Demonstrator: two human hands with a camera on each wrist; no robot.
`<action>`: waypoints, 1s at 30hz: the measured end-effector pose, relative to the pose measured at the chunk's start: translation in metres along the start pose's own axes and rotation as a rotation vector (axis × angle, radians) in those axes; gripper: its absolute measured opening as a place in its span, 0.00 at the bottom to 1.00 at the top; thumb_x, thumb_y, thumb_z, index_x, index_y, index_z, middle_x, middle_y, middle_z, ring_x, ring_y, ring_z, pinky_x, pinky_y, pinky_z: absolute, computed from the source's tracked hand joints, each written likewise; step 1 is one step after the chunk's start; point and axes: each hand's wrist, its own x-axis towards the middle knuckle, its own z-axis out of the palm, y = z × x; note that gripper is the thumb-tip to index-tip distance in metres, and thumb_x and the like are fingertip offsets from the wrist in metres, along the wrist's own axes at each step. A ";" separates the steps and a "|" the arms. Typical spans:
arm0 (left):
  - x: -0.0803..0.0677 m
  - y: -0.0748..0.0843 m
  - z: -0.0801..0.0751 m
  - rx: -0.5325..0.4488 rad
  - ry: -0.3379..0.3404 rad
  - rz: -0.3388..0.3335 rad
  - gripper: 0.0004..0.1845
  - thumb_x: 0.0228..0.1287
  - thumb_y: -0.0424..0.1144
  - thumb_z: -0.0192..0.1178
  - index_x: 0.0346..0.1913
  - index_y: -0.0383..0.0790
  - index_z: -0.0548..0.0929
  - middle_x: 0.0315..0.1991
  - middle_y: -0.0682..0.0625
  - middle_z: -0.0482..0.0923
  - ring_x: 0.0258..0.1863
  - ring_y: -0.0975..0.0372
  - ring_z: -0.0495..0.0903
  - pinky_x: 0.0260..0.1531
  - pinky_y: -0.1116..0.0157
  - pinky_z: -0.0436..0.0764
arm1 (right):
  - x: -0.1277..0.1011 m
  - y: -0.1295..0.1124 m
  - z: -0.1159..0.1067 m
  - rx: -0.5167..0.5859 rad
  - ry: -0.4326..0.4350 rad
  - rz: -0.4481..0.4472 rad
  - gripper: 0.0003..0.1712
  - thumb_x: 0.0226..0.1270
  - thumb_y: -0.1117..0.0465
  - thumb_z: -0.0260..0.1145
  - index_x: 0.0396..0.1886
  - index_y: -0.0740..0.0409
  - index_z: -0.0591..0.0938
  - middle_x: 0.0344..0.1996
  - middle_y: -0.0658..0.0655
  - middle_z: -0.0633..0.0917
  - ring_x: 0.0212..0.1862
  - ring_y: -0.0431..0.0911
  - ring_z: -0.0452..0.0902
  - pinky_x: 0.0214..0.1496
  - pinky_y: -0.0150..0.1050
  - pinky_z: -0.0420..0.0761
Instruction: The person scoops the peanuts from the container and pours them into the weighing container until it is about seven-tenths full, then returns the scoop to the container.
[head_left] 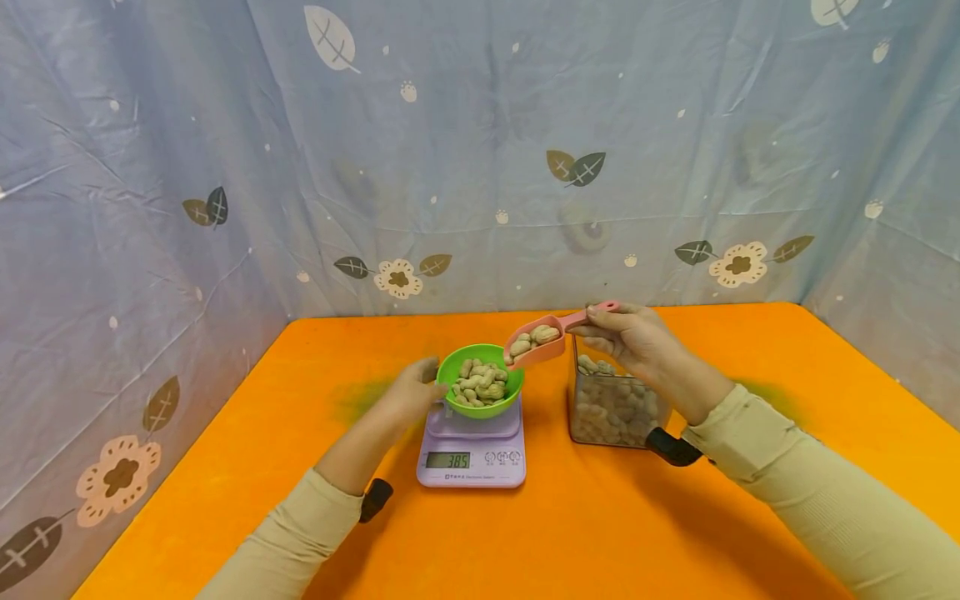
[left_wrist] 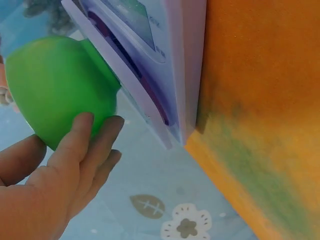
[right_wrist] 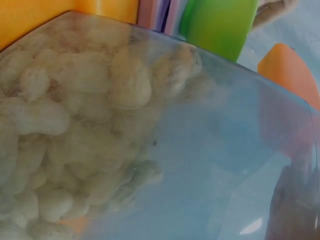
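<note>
Pink scoop (head_left: 542, 340), loaded with peanuts (head_left: 534, 337): we pinch its handle in our right hand (head_left: 633, 337), fingers clamped on it, the bowl end hanging just left of that hand over the rim of the green bowl (head_left: 480, 393). Bowl, part-filled with peanuts, sits on a lilac scale (head_left: 472, 446). Our left hand (head_left: 411, 392) rests straight fingers (left_wrist: 75, 142) against the bowl's outer wall. Clear jar (head_left: 611, 404) of peanuts stands directly beneath our right hand, on the orange table (head_left: 600, 533).
</note>
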 end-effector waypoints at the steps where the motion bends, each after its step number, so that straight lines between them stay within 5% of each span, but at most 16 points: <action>1: 0.000 0.000 0.000 -0.003 -0.004 0.000 0.29 0.70 0.21 0.44 0.70 0.16 0.49 0.69 0.23 0.52 0.66 0.38 0.61 0.61 0.47 0.71 | 0.000 0.001 0.001 -0.021 0.005 -0.005 0.11 0.75 0.70 0.52 0.35 0.65 0.80 0.30 0.60 0.87 0.34 0.44 0.86 0.37 0.30 0.84; 13: 0.000 0.000 0.000 -0.003 -0.021 -0.016 0.29 0.71 0.22 0.43 0.71 0.17 0.48 0.71 0.24 0.50 0.67 0.38 0.61 0.61 0.47 0.70 | 0.005 0.007 0.021 -0.306 0.039 -0.045 0.07 0.75 0.69 0.53 0.46 0.71 0.69 0.33 0.55 0.85 0.36 0.40 0.85 0.36 0.29 0.84; 20: -0.001 -0.001 0.001 -0.021 -0.027 -0.030 0.29 0.72 0.22 0.42 0.71 0.19 0.48 0.71 0.25 0.50 0.67 0.39 0.61 0.62 0.48 0.70 | 0.007 0.009 0.033 -0.567 0.034 -0.204 0.15 0.72 0.69 0.57 0.53 0.75 0.71 0.36 0.55 0.83 0.36 0.42 0.85 0.35 0.35 0.86; 25: -0.002 -0.001 0.001 -0.020 -0.032 -0.022 0.29 0.72 0.22 0.42 0.71 0.18 0.47 0.71 0.24 0.49 0.67 0.38 0.60 0.62 0.47 0.70 | 0.003 0.003 0.039 -0.633 -0.016 -0.340 0.19 0.71 0.71 0.58 0.57 0.78 0.70 0.36 0.53 0.83 0.35 0.42 0.84 0.33 0.36 0.86; 30: -0.002 -0.001 0.000 -0.016 -0.023 -0.028 0.29 0.73 0.24 0.43 0.72 0.19 0.47 0.71 0.25 0.50 0.68 0.39 0.60 0.62 0.48 0.70 | -0.001 -0.005 0.038 -0.598 -0.004 -0.367 0.18 0.71 0.70 0.58 0.56 0.76 0.71 0.34 0.49 0.84 0.35 0.42 0.86 0.34 0.37 0.86</action>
